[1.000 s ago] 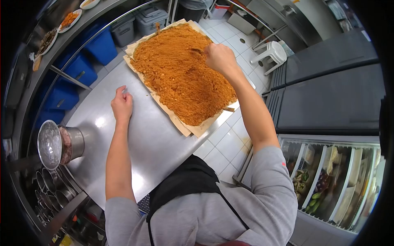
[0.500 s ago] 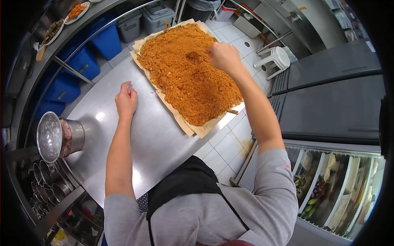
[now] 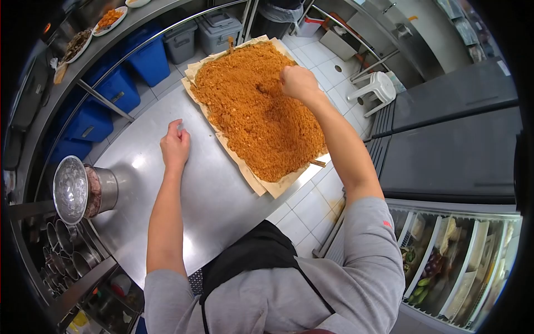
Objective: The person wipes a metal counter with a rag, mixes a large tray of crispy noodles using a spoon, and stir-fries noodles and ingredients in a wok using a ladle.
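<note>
A thick layer of orange-brown crumbly food [image 3: 250, 117] covers brown paper [image 3: 236, 160] on the steel table [image 3: 206, 192]. My right hand [image 3: 299, 83] is closed at the upper right part of the layer; a dark tip shows in the crumbs beside its fingers, but I cannot make out what it holds. To the left of the paper, my left hand [image 3: 175, 145] is over the bare metal, fingers curled in and touching none of the food. Small brown sticks lie at the top and at the lower right edge of the layer.
A steel pot [image 3: 105, 189] with pinkish contents and a tilted metal lid or bowl [image 3: 71, 189] stands at the table's left end. Blue bins [image 3: 147, 61] sit under the left counter. A white stool [image 3: 375, 92] and an open drawer of vegetables [image 3: 434, 267] are on the right.
My right hand has moved a little down and left over the crumbs, whose surface shows shifted furrows. The whole view has moved slightly. My left hand stays curled.
</note>
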